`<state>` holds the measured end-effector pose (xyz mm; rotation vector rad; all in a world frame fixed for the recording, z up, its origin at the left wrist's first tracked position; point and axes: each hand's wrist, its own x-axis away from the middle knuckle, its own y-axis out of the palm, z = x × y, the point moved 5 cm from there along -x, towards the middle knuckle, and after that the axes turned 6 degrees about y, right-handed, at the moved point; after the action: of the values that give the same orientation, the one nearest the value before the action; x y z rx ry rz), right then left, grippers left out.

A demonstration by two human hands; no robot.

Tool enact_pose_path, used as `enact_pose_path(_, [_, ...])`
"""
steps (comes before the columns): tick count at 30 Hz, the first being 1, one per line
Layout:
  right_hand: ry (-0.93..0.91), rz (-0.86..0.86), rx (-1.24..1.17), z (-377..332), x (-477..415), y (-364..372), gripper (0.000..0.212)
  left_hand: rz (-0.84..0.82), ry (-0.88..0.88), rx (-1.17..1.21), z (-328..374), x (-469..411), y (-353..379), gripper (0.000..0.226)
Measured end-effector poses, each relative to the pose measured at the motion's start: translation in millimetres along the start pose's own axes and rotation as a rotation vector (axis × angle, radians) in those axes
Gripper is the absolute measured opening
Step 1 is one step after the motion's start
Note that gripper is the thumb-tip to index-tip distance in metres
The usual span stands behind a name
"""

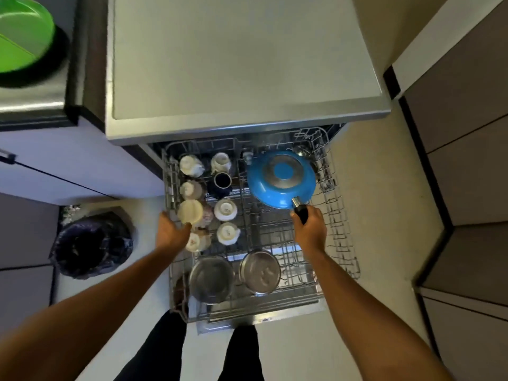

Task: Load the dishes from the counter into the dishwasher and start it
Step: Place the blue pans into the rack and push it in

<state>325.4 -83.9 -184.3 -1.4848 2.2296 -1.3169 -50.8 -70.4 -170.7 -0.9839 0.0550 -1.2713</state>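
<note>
Head view, room: rack [341, 243] pulled out; bare tines open along its right edge and middle.
Your right grip [309, 229]: clenched on black handle [301, 213] of blue pan [280, 180]; pan upside down, rack's far right.
Your left grip [171, 232]: wrapped round cream cup [189, 211] at rack's left edge.
Far-left surface [41, 97]: green plate [22, 34] on it.
</note>
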Motion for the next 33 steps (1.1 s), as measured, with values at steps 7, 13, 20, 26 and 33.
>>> enact_pose_path(7, [-0.156,-0.106,0.009,19.2,-56.0,12.5,0.034,0.139,-0.135,-0.087,0.5,-2.1,18.3,0.088])
enact_pose_path(13, [-0.240,-0.077,-0.069,31.1,-73.1,19.3,0.032,0.141,-0.168,-0.173,-0.6,-4.3,23.0,0.089])
enact_pose_path(20, [-0.294,-0.141,-0.115,35.7,-82.6,36.5,0.034,0.153,-0.188,-0.212,0.5,-5.3,24.5,0.090])
enact_pose_path(26, [-0.294,-0.182,-0.112,27.0,-84.3,51.6,0.032,0.158,-0.185,-0.215,-4.1,-6.4,25.3,0.087])
enact_pose_path(33, [-0.350,-0.166,-0.042,12.2,-95.3,63.7,0.031,0.182,-0.202,-0.210,-5.4,-6.9,26.3,0.081])
